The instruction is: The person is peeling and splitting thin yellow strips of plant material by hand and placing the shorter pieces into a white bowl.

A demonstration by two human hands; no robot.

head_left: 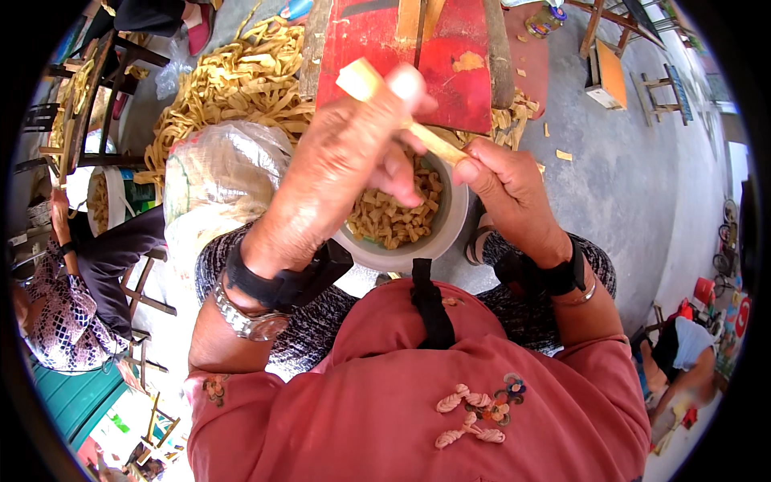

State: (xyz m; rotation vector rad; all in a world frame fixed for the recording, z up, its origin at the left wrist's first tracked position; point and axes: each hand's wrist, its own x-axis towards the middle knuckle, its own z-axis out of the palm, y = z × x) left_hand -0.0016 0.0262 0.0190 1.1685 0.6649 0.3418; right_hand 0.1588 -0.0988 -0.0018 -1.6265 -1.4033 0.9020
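Observation:
A flat, pale yellow strip (438, 143) stretches between my two hands above a bowl. My right hand (510, 189) pinches its lower end between thumb and fingers. Across its upper part lies my left hand (333, 161), the strip passing between its fingers; one fingertip is blurred and the lower fingers stick out loosely. What exactly the strip is made of I cannot make out. Below, between my knees, the round pale bowl (456, 213) contains many small yellow-brown knotted or folded pieces (393, 223). My left hand covers part of the bowl.
Ahead stands a worn red wooden bench (361, 40) with an upright wooden piece. Long yellow strips (233, 72) are heaped at the far left, beside a translucent plastic sack (229, 157). Another person (68, 313) sits at left. A small stool (671, 92) stands far right.

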